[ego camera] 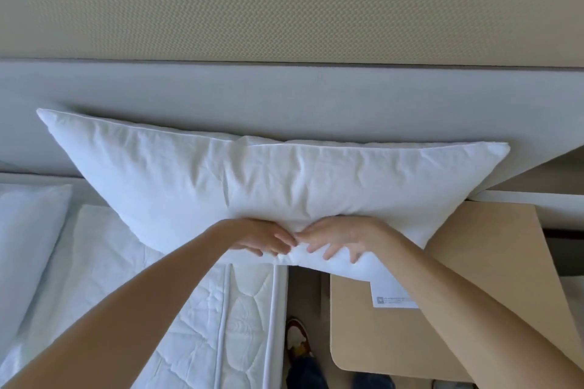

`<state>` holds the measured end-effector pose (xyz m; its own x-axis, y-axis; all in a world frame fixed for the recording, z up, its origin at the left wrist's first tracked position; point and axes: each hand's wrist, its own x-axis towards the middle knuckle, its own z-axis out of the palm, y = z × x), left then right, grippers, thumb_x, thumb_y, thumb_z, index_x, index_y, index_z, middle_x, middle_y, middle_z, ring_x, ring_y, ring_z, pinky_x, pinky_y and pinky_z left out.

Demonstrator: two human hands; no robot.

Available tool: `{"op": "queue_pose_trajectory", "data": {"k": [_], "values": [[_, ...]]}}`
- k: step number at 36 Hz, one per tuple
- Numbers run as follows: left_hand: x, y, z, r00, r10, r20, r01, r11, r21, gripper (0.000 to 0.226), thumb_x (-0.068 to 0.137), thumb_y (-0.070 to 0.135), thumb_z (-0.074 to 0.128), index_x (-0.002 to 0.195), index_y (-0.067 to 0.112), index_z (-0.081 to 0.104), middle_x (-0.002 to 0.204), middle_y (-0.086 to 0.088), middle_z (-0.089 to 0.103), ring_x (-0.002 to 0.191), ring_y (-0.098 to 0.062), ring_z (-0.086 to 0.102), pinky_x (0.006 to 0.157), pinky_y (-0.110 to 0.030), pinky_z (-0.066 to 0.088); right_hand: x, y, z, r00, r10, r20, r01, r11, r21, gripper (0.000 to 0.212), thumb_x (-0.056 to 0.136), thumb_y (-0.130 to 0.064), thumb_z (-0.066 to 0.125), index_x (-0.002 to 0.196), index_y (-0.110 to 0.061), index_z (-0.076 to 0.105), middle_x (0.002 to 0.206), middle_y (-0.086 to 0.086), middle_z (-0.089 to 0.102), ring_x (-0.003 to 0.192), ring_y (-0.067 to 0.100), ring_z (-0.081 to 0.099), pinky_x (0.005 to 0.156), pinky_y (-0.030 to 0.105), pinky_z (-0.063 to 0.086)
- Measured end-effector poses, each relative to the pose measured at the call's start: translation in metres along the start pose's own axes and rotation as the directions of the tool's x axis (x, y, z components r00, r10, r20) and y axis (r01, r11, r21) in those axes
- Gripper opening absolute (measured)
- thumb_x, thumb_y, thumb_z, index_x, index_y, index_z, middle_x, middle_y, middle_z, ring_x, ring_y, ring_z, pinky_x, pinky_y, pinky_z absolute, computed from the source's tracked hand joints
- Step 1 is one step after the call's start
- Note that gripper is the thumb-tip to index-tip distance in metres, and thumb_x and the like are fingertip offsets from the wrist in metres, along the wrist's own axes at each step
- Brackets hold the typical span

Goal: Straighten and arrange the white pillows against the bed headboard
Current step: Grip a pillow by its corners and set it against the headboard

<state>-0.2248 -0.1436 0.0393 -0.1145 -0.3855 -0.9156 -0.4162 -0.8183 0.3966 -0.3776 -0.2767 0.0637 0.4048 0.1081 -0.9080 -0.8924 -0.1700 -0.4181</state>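
Both hands are meeting at the middle of the near edge of a large white pillow [271,180]: the left hand [264,238] is lying on the fabric with its fingers laid flat and pointing toward the right hand [339,241], whose fingers are spreading and pressing into the stuffing, the fingertips of the two nearly touching. Whether either thumb is hooking under the edge I cannot tell, since the thumbs are hidden from this angle. The pillow is standing on its long side with its far edge leaning against the grey headboard [284,98], its left corner rising higher than its right, and its right part is overhanging the side of the mattress [196,309] above the tan bedside table [395,335], where a white card [392,292] is lying. A second white pillow [25,237] is resting flat at the far left, well apart from the hands. The step in hand looks like plumping and squaring this pillow, so the task seems partway along. The next move is probably calling for sliding the pillow leftward fully onto the bed, levelling its top edge against the headboard, then attending to the other pillow.
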Motion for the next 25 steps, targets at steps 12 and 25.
{"op": "queue_pose_trajectory", "data": {"k": [12, 25], "values": [[-0.008, -0.002, -0.069, 0.997, 0.063, 0.047, -0.063, 0.998, -0.009, 0.051, 0.097, 0.029, 0.057, 0.144, 0.035, 0.039, 0.145, 0.014, 0.048, 0.135, -0.007, 0.042, 0.112, -0.032, 0.037, -0.01, 0.006, -0.045, 0.987, -0.031, -0.159, 0.022, 0.998, -0.061, 0.066, 0.066, -0.07, 0.075, 0.126, -0.056, 0.05, 0.134, -0.023, 0.055, 0.119, 0.001, 0.055, 0.101, 0.056, 0.045], [-0.041, -0.034, -0.052, 0.992, 0.023, -0.127, 0.023, 0.936, 0.351, 0.055, 0.095, 0.03, 0.059, 0.145, 0.028, 0.037, 0.144, 0.006, 0.05, 0.132, -0.011, 0.046, 0.114, -0.031, 0.033, -0.052, 0.056, -0.051, 0.982, 0.025, -0.187, -0.053, 0.988, -0.147, 0.056, 0.073, -0.065, 0.073, 0.125, -0.049, 0.056, 0.126, -0.027, 0.062, 0.11, -0.005, 0.06, 0.106, 0.053, 0.036]]}}
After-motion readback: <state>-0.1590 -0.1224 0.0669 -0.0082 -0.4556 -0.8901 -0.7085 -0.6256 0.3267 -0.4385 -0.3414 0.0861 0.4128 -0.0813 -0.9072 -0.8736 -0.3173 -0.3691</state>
